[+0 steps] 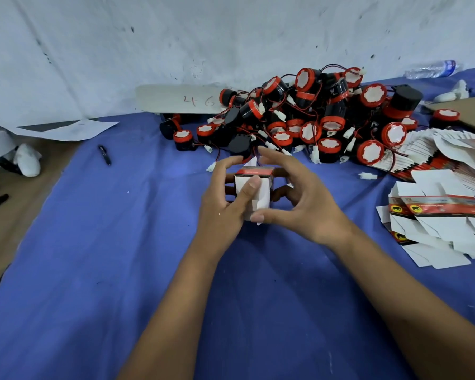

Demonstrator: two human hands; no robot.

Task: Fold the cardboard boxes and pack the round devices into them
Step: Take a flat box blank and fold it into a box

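1. One small folded box (254,187), gripped by two hands: the left hand (225,204) and the right hand (305,198).
2. Round red-and-black devices (307,111): one heap on the bench (121,242), dozens, too many and too overlapped to count.
3. Flat unfolded boxes (436,215): two piles, number unclear.
4. One plastic bottle (433,69).
5. One pen (104,154).
6. One cardboard strip (178,98) marked "46".

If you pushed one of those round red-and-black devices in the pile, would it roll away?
Probably not far. Each round device is a short drum, so on edge it might roll, but its trailing wire and white plug would likely drag. The blue cloth should slow it too.
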